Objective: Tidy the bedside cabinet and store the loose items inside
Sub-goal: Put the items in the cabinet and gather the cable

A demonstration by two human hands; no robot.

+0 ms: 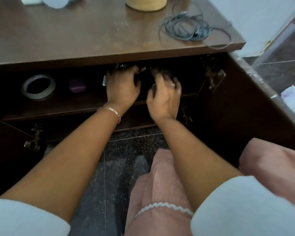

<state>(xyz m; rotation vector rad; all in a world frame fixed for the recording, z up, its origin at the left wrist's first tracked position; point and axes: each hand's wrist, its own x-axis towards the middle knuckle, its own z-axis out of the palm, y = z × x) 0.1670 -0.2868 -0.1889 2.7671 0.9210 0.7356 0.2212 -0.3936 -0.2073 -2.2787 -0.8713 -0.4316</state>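
The brown bedside cabinet stands with both doors swung open. Both my hands reach into its dark upper shelf. My left hand lies palm down over something dark, and small white ends poke out beside it. My right hand, with a ring, is just to its right, its fingers curled into the shadow. What either hand holds is hidden. On the cabinet top lie a tangled blue-grey cable and a yellow roll.
Inside the shelf at the left sit a roll of white tape and a small purple object. White items lie at the top's far left. The right door and left door flank my arms. My pink-clothed knees are below.
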